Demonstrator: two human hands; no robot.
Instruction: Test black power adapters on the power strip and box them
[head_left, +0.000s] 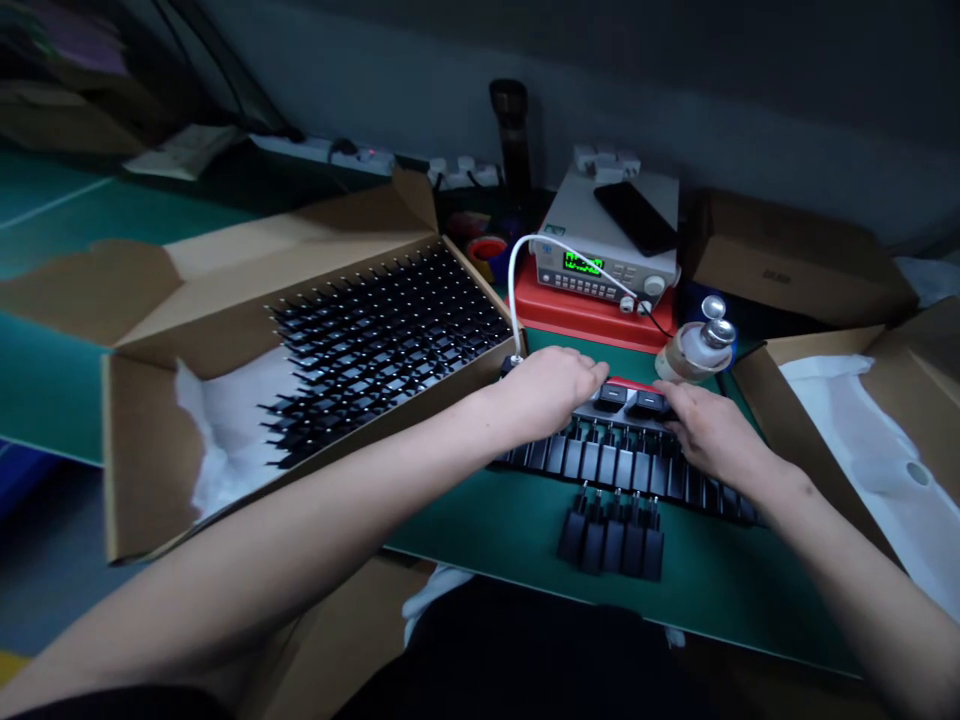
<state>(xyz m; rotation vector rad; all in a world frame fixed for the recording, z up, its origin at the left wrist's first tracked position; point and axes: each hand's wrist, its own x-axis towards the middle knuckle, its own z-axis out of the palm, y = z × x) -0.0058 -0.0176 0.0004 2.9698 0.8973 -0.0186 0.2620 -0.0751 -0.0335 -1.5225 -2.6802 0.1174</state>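
My left hand point(551, 395) is closed, with bent fingers at the left end of a silver test fixture point(628, 411) with a red back edge. What its fingertips hold is hidden. At the fixture's right end my right hand point(709, 425) is closed too, thumb and fingers bent over it; its grip is also covered. Two black plug chargers point(613, 397) sit in the fixture between my hands. Just in front runs a long row of black plug chargers point(622, 463), pins pointing away from me. Several more black chargers point(613, 535) lie side by side nearer to me.
An open carton point(112, 450) full of black chargers stands left. Behind the fixture, a test instrument point(600, 230) with a green display rests on a red base, a phone point(636, 217) on top. A white cable point(514, 290) arches left. A pump bottle point(694, 350) and another open carton point(810, 400) are right.
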